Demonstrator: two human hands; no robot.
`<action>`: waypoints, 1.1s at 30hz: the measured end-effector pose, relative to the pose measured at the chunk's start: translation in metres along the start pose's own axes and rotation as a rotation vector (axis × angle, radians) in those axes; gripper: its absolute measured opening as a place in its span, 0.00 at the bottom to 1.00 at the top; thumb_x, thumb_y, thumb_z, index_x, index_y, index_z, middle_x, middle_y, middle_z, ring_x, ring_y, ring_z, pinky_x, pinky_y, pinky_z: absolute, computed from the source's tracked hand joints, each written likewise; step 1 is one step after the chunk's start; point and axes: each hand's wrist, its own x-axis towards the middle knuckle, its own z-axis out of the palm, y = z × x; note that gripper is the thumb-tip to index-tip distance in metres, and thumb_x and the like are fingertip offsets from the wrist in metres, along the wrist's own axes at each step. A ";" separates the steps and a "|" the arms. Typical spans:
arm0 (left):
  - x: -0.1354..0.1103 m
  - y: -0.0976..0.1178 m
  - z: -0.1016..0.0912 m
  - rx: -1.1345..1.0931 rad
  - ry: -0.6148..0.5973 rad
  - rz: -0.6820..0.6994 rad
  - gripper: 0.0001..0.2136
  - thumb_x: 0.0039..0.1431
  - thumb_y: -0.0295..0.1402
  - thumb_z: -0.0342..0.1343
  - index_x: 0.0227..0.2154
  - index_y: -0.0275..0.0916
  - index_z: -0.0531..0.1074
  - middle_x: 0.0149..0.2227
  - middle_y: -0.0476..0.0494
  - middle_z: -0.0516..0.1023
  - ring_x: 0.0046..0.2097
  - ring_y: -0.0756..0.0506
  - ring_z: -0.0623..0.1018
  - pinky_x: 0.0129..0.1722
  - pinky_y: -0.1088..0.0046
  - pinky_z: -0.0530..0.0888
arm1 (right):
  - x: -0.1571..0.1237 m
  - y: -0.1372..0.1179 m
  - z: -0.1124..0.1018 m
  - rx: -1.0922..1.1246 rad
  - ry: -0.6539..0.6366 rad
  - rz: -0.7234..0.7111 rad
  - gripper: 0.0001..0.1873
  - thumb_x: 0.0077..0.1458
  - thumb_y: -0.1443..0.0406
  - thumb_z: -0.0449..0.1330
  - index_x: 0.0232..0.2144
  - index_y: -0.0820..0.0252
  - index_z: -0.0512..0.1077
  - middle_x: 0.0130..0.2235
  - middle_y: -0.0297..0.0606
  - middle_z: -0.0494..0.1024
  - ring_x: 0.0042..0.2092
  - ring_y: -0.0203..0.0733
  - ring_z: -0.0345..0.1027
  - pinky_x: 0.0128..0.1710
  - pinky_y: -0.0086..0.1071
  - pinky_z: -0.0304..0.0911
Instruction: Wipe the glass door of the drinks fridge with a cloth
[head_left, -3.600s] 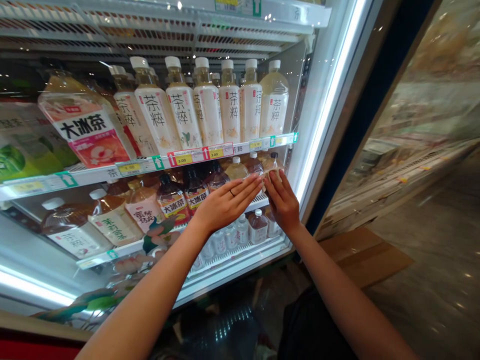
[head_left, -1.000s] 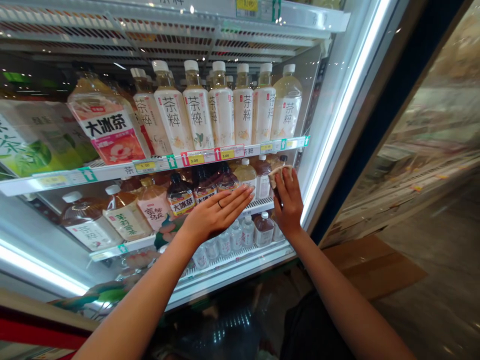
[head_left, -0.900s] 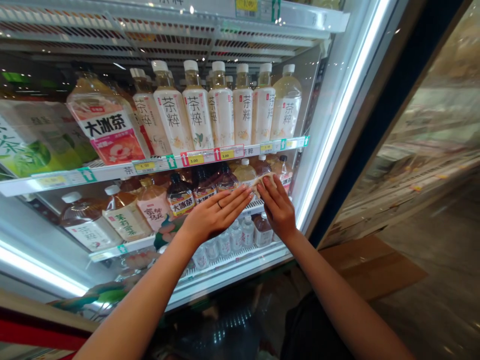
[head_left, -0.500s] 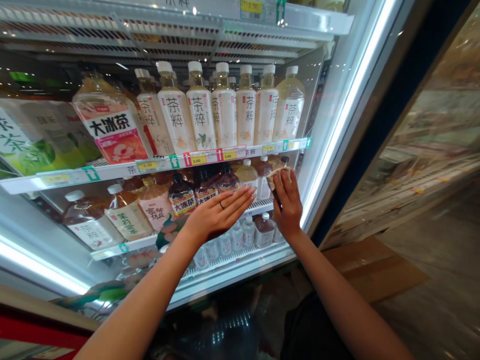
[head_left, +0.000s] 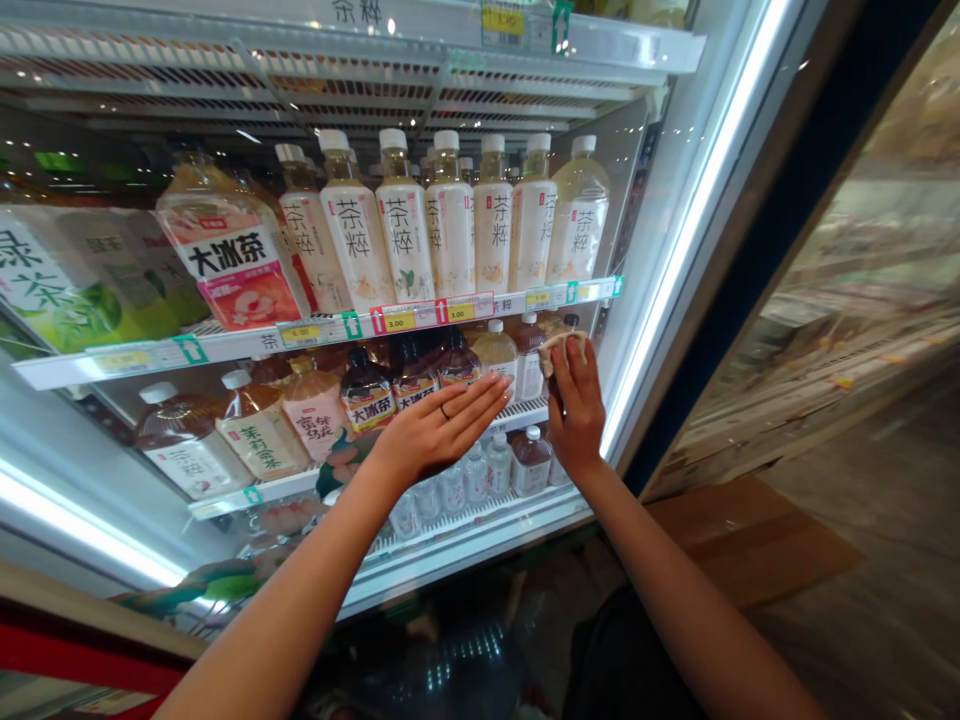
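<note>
My left hand (head_left: 435,428) lies flat with straight fingers against the glass door (head_left: 660,230) of a drinks fridge, a ring on one finger. My right hand (head_left: 576,405) presses a small pale cloth (head_left: 561,346) against the same glass near the door's right edge, fingers bent over it. Behind the glass, white-labelled tea bottles (head_left: 450,225) stand in a row on the upper shelf (head_left: 420,318). Dark tea bottles (head_left: 367,395) sit on the shelf below, behind my left hand.
Small water bottles (head_left: 499,465) line the lowest shelf. A lit strip and dark door frame (head_left: 742,250) run diagonally on the right. A flattened cardboard sheet (head_left: 750,540) lies on the floor right of the fridge. Large green and pink labelled bottles (head_left: 225,260) stand at left.
My right hand has slid the cloth back and forth on the glass, left towards my left hand and back to the right edge. My left hand stays flat in place.
</note>
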 end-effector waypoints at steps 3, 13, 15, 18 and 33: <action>-0.001 0.000 0.001 -0.033 -0.010 -0.010 0.24 0.75 0.25 0.55 0.71 0.34 0.68 0.74 0.41 0.67 0.79 0.45 0.57 0.81 0.65 0.54 | 0.001 -0.014 0.001 0.059 -0.094 -0.097 0.44 0.74 0.74 0.49 0.81 0.39 0.40 0.79 0.32 0.57 0.81 0.50 0.45 0.77 0.54 0.60; -0.017 -0.011 -0.019 -0.040 -0.038 -0.066 0.24 0.76 0.25 0.52 0.72 0.32 0.67 0.73 0.41 0.70 0.78 0.47 0.60 0.81 0.66 0.52 | 0.006 -0.009 0.000 0.074 0.016 0.025 0.45 0.72 0.78 0.47 0.80 0.38 0.44 0.80 0.30 0.53 0.81 0.51 0.44 0.78 0.58 0.56; -0.021 -0.012 -0.021 -0.040 -0.050 -0.079 0.24 0.76 0.25 0.51 0.71 0.33 0.67 0.72 0.41 0.71 0.77 0.46 0.62 0.81 0.66 0.52 | 0.005 -0.020 0.004 0.065 -0.003 0.030 0.45 0.72 0.77 0.47 0.81 0.38 0.41 0.81 0.30 0.52 0.81 0.51 0.43 0.78 0.57 0.55; -0.023 -0.012 -0.020 -0.044 -0.056 -0.064 0.23 0.76 0.24 0.52 0.71 0.33 0.68 0.71 0.41 0.72 0.77 0.47 0.63 0.81 0.66 0.53 | 0.003 -0.035 0.009 0.104 -0.065 -0.079 0.45 0.73 0.76 0.48 0.81 0.40 0.39 0.79 0.31 0.56 0.81 0.49 0.43 0.77 0.54 0.60; -0.024 -0.010 -0.020 0.018 -0.050 -0.040 0.23 0.76 0.25 0.52 0.70 0.32 0.69 0.73 0.43 0.70 0.79 0.48 0.58 0.82 0.67 0.50 | 0.003 -0.039 0.010 0.069 -0.067 -0.122 0.44 0.73 0.75 0.51 0.81 0.43 0.42 0.79 0.34 0.56 0.81 0.51 0.42 0.77 0.55 0.59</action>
